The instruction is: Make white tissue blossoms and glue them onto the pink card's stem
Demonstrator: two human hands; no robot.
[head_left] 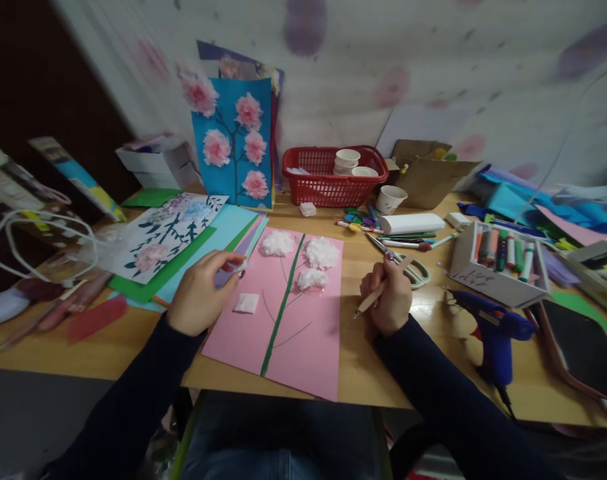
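Observation:
A pink sheet of paper (pixel 318 347) lies on the table before me, with a green stem (pixel 282 317), thin drawn branches and white fluffy tissue flowers (pixel 323 253) on its upper part. My left hand (pixel 196 293) is over the sheet's left edge, thumb and fingertips pinching a small piece of white tissue (pixel 242 265). Below those fingers a folded white tissue square (pixel 246 303) rests on the pink paper. To the right of the sheet, my right hand (pixel 390 297) is closed around a light wooden stick (pixel 369 301) that points down and left. Scissors (pixel 416 272) lie just behind that hand.
A blue card with pink flowers (pixel 223 127) stands at the back beside a red basket (pixel 310 190) of paper cups. On the right are a marker box (pixel 500 267), a blue glue gun (pixel 498 333) and a phone (pixel 583 347). Coloured papers (pixel 183 260) lie left.

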